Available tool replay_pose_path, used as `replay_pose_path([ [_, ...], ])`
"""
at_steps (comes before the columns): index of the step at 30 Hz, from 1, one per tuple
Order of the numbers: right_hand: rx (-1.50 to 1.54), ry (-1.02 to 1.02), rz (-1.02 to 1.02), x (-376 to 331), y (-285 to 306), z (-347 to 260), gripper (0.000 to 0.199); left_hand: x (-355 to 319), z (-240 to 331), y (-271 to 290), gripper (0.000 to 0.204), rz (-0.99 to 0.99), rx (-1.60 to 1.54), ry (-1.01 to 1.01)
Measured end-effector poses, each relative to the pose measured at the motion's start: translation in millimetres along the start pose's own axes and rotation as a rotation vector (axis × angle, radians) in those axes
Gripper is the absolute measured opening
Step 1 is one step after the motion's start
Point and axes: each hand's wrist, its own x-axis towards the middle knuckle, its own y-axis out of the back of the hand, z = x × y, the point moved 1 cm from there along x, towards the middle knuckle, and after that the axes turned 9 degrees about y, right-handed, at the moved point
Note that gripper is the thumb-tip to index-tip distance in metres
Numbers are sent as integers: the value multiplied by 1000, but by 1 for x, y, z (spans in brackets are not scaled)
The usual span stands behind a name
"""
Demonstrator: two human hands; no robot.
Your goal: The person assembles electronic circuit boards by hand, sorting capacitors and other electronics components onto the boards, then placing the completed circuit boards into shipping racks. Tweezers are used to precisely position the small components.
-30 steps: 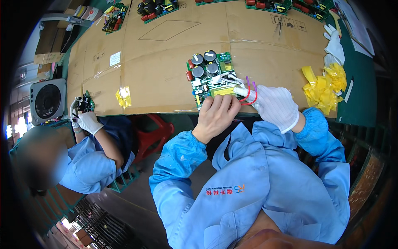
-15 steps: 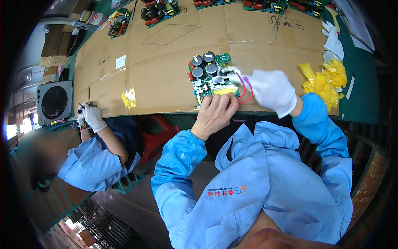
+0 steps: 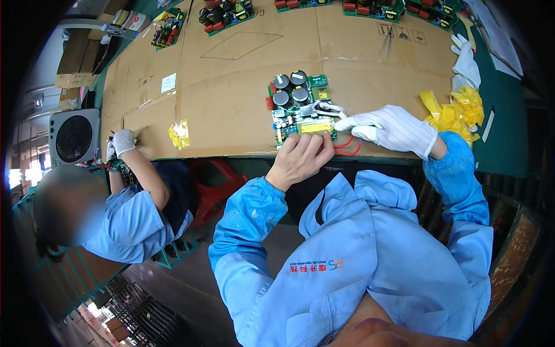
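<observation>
A green circuit board (image 3: 317, 87) with several black round capacitors (image 3: 299, 94) lies flat near the table's front edge. My bare left hand (image 3: 302, 157) is closed on the board's near edge, fingertips on top beside a yellow-topped part (image 3: 316, 126). From the right, my white-gloved right hand (image 3: 396, 129) reaches to the board's right edge, its fingers pressed together; anything between the fingertips is hidden. White wires (image 3: 330, 108) curve just beyond those fingertips. Red wires (image 3: 348, 153) loop out below the glove, over the table's edge.
Cardboard (image 3: 231, 92) covers the table. More circuit boards (image 3: 373, 8) line its far side. Crumpled yellow film (image 3: 457, 113) and a white glove (image 3: 466, 62) lie at the right. A yellow scrap (image 3: 180, 135) sits at the left, where a gloved co-worker (image 3: 130, 222) sits beside a fan (image 3: 75, 139).
My right hand has come to rest lower at the board's right edge, no longer blurred. The red wires have swung down and right. My left hand keeps its place.
</observation>
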Motion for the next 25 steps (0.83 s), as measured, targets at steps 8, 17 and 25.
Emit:
replay_pose_path([
  [8,-307,50,-31,5,-7,-8,21,3,-1,1,16,22,-43,-11],
  [17,-530,165,193,13,-26,1,22,1,-2,-6,28,50,-25,-50],
  [25,-404,77,-152,12,6,-6,40,-2,-3,-7,37,13,-7,-45],
])
